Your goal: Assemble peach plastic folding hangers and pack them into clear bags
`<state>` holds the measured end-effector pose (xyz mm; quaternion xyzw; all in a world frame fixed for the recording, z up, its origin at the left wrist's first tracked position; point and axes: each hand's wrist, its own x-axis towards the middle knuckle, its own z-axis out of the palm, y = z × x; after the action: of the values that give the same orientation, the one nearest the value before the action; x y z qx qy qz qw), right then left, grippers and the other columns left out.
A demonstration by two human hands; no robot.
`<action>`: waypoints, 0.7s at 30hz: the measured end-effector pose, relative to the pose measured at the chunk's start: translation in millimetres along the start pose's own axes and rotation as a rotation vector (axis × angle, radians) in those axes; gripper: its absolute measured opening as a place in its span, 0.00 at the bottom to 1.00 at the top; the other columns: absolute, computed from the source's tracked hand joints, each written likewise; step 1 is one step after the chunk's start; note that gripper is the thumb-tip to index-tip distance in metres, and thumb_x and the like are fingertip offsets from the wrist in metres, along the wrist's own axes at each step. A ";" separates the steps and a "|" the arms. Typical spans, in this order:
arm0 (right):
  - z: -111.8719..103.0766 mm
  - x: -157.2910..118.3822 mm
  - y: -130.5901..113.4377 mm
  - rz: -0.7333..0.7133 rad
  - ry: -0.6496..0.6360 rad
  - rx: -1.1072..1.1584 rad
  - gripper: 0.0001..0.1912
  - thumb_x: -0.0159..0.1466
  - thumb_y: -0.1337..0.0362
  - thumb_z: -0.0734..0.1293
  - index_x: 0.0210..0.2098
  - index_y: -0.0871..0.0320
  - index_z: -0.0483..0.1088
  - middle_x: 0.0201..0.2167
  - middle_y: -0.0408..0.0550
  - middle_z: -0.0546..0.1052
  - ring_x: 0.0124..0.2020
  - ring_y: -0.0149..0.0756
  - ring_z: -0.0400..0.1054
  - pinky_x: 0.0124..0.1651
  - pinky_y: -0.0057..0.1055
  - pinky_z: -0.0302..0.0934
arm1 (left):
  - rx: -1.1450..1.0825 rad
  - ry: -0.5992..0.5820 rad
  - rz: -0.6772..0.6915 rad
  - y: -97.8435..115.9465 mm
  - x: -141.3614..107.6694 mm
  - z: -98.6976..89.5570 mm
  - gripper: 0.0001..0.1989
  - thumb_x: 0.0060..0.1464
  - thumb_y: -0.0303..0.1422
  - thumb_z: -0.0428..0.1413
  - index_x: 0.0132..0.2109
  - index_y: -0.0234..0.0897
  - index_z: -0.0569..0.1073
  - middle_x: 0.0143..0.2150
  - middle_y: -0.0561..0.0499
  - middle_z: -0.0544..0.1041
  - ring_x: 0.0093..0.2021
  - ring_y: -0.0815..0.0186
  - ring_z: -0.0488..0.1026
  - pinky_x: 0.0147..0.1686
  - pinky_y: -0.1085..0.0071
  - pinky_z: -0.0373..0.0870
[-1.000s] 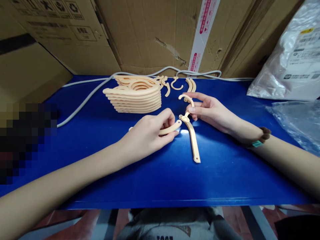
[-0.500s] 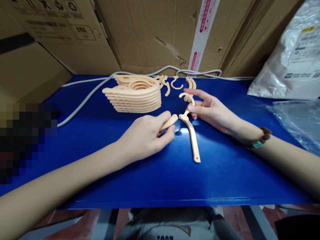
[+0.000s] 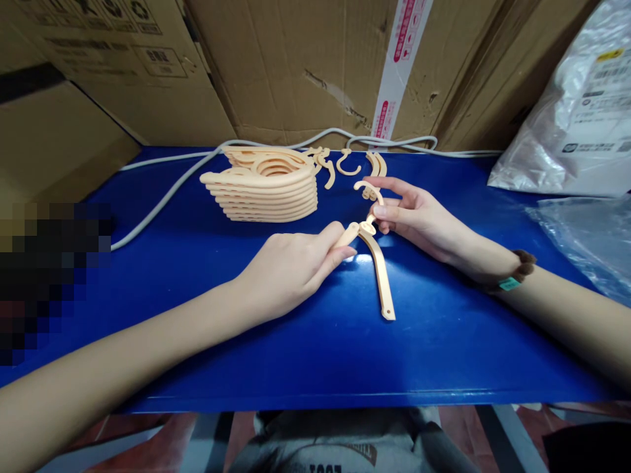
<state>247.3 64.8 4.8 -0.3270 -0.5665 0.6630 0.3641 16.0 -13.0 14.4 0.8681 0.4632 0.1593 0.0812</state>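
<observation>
Between the thumb and fingers of my left hand (image 3: pixel 300 266) is a cream plastic hanger arm (image 3: pixel 349 234), mostly hidden by the hand. Its rounded end meets the round hub below a cream hanger hook (image 3: pixel 371 190). My right hand (image 3: pixel 411 213) pinches that hook by its stem, with the index finger stretched behind it. A second, curved hanger arm (image 3: pixel 380 279) runs from the hub toward the front of the table. Whether the left arm is locked into the hub, I cannot tell.
A stack of cream hangers (image 3: pixel 266 194) stands behind my left hand. Loose hooks (image 3: pixel 349 164) and curved arm pieces (image 3: pixel 377 164) lie at the back. A grey cable (image 3: pixel 172 190) crosses the blue table (image 3: pixel 315 361). Cardboard boxes (image 3: pixel 296 66) and a plastic package (image 3: pixel 566 125) stand behind.
My left hand has moved slightly right, bringing the hanger arm's end from a small gap up against the hub. My right hand has barely moved.
</observation>
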 end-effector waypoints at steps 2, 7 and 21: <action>-0.3 0.2 0.5 -0.001 -0.001 -0.005 0.32 0.56 0.64 0.80 0.59 0.58 0.72 0.31 0.40 0.78 0.28 0.25 0.67 0.34 0.23 0.65 | -0.004 -0.004 0.020 -0.1 0.2 -0.2 0.11 0.72 0.38 0.43 0.42 0.40 0.65 0.23 0.57 0.67 0.21 0.65 0.68 0.23 0.73 0.51; 0.3 1.3 1.6 -0.013 -0.025 -0.002 0.28 0.56 0.63 0.80 0.54 0.59 0.75 0.31 0.40 0.77 0.27 0.23 0.66 0.32 0.22 0.64 | -0.005 -0.033 0.033 0.5 1.7 -2.2 0.10 0.72 0.37 0.44 0.43 0.40 0.65 0.24 0.57 0.69 0.21 0.65 0.69 0.24 0.73 0.54; 5.2 -0.2 -1.4 -0.007 -0.050 -0.004 0.25 0.55 0.62 0.81 0.47 0.60 0.68 0.30 0.40 0.78 0.26 0.24 0.67 0.32 0.23 0.62 | 0.076 0.032 0.114 -1.5 0.1 2.0 0.10 0.73 0.38 0.43 0.44 0.39 0.65 0.27 0.56 0.73 0.23 0.64 0.72 0.24 0.72 0.57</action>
<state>243.1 62.2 7.0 -0.3092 -0.5779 0.6684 0.3516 15.6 -12.1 12.1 0.8928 0.4199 0.1599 0.0314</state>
